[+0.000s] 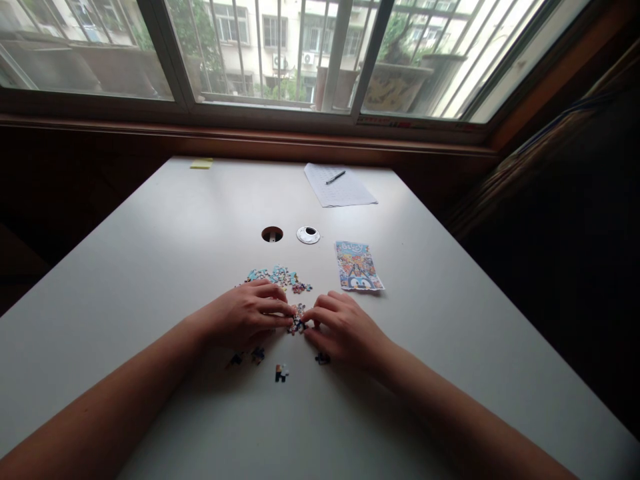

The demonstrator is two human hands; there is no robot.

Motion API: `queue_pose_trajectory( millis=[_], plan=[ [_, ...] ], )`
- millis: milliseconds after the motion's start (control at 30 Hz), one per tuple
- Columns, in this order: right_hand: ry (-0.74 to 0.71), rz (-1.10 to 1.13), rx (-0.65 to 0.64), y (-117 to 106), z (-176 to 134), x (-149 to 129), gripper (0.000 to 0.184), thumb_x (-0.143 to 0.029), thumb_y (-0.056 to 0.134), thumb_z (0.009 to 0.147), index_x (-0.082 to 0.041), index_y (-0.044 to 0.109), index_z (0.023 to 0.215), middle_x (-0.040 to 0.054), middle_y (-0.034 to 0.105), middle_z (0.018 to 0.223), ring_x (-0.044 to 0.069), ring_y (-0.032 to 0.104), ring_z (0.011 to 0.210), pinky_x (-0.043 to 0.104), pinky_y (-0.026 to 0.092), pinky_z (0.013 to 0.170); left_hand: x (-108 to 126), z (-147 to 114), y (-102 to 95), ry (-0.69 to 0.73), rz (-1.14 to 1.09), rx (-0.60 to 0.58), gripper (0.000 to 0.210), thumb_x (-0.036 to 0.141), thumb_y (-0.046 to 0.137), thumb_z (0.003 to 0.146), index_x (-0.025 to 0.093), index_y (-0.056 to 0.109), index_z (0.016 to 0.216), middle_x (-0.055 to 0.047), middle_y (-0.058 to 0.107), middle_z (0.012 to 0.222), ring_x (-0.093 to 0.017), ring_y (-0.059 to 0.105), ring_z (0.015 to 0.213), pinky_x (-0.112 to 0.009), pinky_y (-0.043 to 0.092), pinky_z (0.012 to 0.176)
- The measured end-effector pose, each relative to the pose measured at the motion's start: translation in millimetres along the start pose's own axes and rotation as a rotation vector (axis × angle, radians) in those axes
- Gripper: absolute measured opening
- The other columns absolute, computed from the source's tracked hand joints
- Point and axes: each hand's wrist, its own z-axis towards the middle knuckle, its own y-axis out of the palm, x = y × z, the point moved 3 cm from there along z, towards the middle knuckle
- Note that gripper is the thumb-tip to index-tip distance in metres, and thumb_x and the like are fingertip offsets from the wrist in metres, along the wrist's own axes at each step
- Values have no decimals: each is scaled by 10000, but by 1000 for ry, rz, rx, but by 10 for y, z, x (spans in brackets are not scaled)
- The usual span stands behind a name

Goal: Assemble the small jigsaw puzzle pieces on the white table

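A small cluster of jigsaw puzzle pieces (297,320) lies between my two hands near the middle of the white table. My left hand (253,307) rests palm down with its fingers stretched out and apart, the tips touching the cluster's left side. From the right, the bent fingers of my right hand (343,325) reach the same cluster, thumb and index finger a little apart. A larger heap of pieces (280,275) spreads just beyond, partly hidden by my left hand. Closer to me are a few dark pieces (258,355), a single orange-and-white piece (281,373) and another dark piece (323,359).
To the right lies a colourful picture sheet (357,265). Farther back are a round cable hole (273,234), its metal cover (309,235), papers (340,190) with a pen (335,177), and yellow sticky notes (201,163). A barred window stands behind the table (150,227).
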Motion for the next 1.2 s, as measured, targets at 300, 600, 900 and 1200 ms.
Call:
queue_pose_trajectory(
  millis=[300,600,900,1200],
  plan=[
    [-16,-44,23,43,-15,-9,85,-284,700,892,-216,696,942,36,675,897,201,555,848,329,360,772,-1,-4,6,-1,8,-6,364,147,593,880,255,631,1226,-45,699,1249,-233,605,1108,-423,468,960],
    [-7,-57,9,61,-24,10,146,-346,728,888,-208,680,890,37,668,886,193,543,836,321,341,769,3,0,-2,4,-1,-1,372,137,604,867,256,630,1218,-41,700,1245,-232,608,1101,-421,474,952],
    [-52,-38,-13,-38,-31,-33,93,-293,659,919,-229,688,980,43,666,910,200,539,865,331,352,791,5,4,1,1,-4,-10,367,132,594,878,255,632,1221,-37,696,1258,-230,602,1106,-420,467,954],
    [21,18,-90,31,-16,33,126,-281,752,863,-219,685,950,27,670,939,194,556,888,318,393,793,4,2,-7,-4,-3,-6,351,142,598,891,258,638,1220,-48,697,1250,-226,604,1105,-412,467,958]
  ],
)
